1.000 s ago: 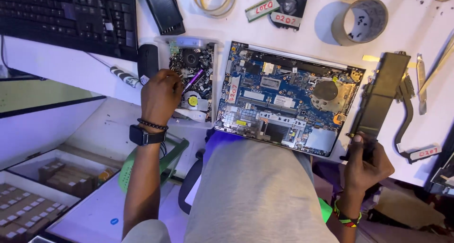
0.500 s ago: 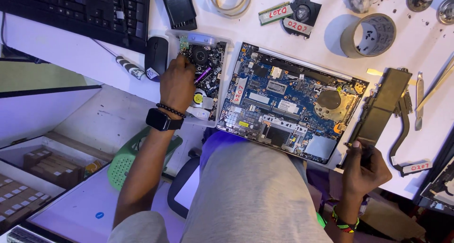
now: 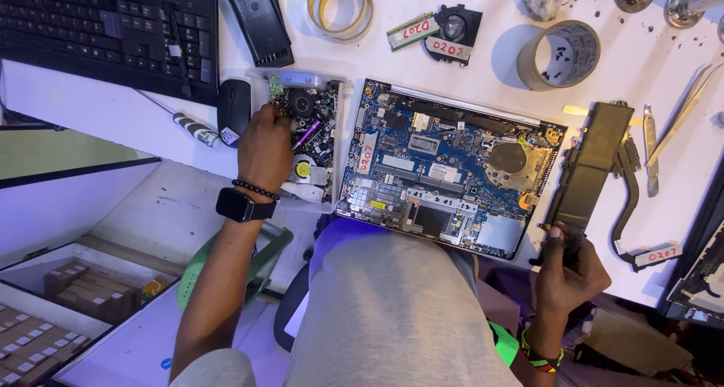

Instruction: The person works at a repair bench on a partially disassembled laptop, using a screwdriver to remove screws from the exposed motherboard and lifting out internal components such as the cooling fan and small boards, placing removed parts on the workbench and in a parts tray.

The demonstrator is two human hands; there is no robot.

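Nearest the camera, the person's grey-clad lap (image 3: 392, 312) fills the lower middle of the view. At the lower right, the right hand (image 3: 569, 270) rests at the near edge of the white table (image 3: 113, 112), its fingers curled closed around the near end of a long black battery pack (image 3: 588, 168); the thumb tip presses on the pack's lower corner. The pack runs away from the hand, tilted slightly rightward, lying just beside the right edge of an opened laptop base (image 3: 449, 168) with its blue circuit board exposed.

On the other side, the left hand (image 3: 264, 149), with a black smartwatch (image 3: 235, 204) and bead bracelet on its wrist, reaches into a clear plastic parts tray (image 3: 338, 142) that sits touching the laptop base's left edge. The fingers bend down among the small parts at the tray's far-left corner; their tips are hidden behind the knuckles, so whether they pinch anything cannot be told.

Just left of that hand lies a black mouse (image 3: 234, 108) and a small screwdriver (image 3: 192, 128). Right of the battery pack lie a copper heat pipe (image 3: 630, 198) and tweezers (image 3: 682, 116).

Farther back sit a black keyboard (image 3: 98, 33), a roll of yellowish tape (image 3: 339, 6), a small black fan (image 3: 456, 29) and a grey tape roll (image 3: 562, 52).
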